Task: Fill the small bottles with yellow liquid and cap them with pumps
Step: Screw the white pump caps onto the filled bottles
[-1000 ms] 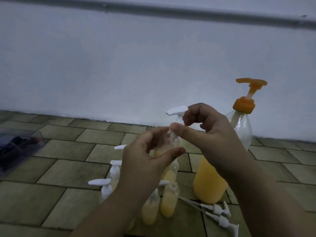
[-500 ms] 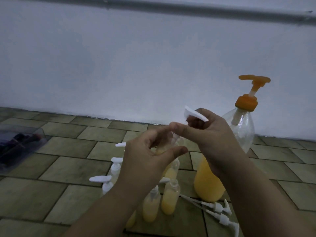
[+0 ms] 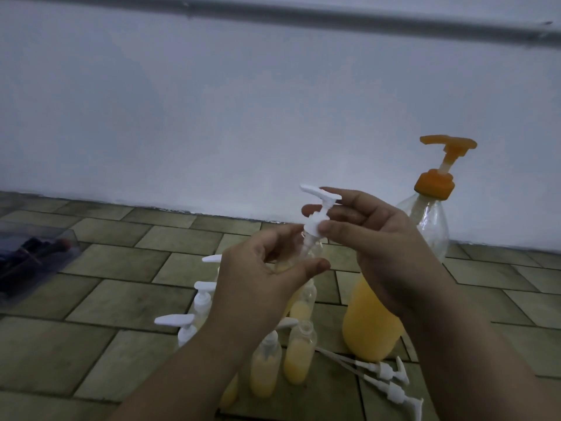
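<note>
My left hand grips a small clear bottle of yellow liquid, held up in the air. My right hand pinches the collar of a white pump that sits on the bottle's neck, its nozzle pointing left. Below my hands, several small bottles stand on the tiled floor: some capped with white pumps, one open and filled with yellow. Two loose white pumps lie on the floor at the right. The held bottle's body is mostly hidden by my fingers.
A large clear bottle with an orange pump, about half full of yellow liquid, stands at the right. A clear box with dark items sits at the far left. A white wall runs behind the tiled floor.
The white pump has turned in my right hand's fingers: its nozzle pointed left, then right, and now left again. The bottle stays in my left hand.
</note>
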A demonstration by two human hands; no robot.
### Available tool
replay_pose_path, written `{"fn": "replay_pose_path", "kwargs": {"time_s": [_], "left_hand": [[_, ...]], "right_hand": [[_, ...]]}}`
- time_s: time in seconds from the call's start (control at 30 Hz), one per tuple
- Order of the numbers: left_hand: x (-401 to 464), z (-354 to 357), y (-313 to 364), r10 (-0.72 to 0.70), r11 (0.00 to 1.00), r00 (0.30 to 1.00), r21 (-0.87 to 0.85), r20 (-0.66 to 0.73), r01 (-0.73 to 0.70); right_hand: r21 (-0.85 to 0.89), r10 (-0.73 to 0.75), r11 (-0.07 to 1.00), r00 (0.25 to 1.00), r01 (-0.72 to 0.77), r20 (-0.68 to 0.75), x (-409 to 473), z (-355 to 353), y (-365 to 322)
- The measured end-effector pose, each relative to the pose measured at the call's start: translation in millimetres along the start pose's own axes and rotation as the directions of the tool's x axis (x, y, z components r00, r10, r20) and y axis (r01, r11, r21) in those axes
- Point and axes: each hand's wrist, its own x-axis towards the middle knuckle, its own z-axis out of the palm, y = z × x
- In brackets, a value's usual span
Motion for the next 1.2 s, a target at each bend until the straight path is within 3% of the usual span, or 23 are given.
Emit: {"fn": "replay_pose_path", "kwargs": {"time_s": [0.1, 0.23, 0.37, 0.5, 0.67, 0.77, 1.03, 1.2], "left_hand": [[-1, 1, 0, 0.0, 1.0, 1.0, 0.02, -0.008, 0.0], [1, 2, -2, -0.011, 1.0, 1.0, 0.021, -0.022, 0.011], [1, 2, 0, -0.021, 0.999, 0.999, 0.024, -0.024, 0.022], [4, 0, -2, -0.021, 1.0, 0.999, 0.019, -0.026, 0.021], [2, 1, -7, 0.002, 0.995, 1.0, 0.098, -0.016, 0.0], [6, -2, -7, -0.007, 0.995, 1.0, 0.096, -0.001, 0.007], [9, 5, -8, 0.045, 0.981, 0.999, 0.191, -0.02, -0.041], [19, 0, -13, 0.008, 0.975, 1.0, 0.221, -0.018, -0.004]], "right_hand": [[-0.141, 0.0, 0.99, 0.996, -0.013, -0.091, 2, 2, 9], [0.061, 0.037, 0.998, 0.998, -0.034, -0.048, -1, 6, 10], [-0.094, -0.005, 0.996, 0.989, -0.009, -0.15, 0, 8, 18], [0.02, -0.004, 1.0, 0.998, 0.005, -0.057, 0, 2, 10], [-0.287, -0.104, 0.956, 0.989, 0.068, -0.109, 1, 8, 17], [-0.275, -0.07, 0.96, 0.997, 0.055, -0.046, 1, 5, 13], [-0.337, -0.165, 0.941, 0.903, 0.025, -0.396, 3, 22, 31], [-0.296, -0.095, 0.955, 0.953, 0.006, -0.288, 8, 14, 26]]}}
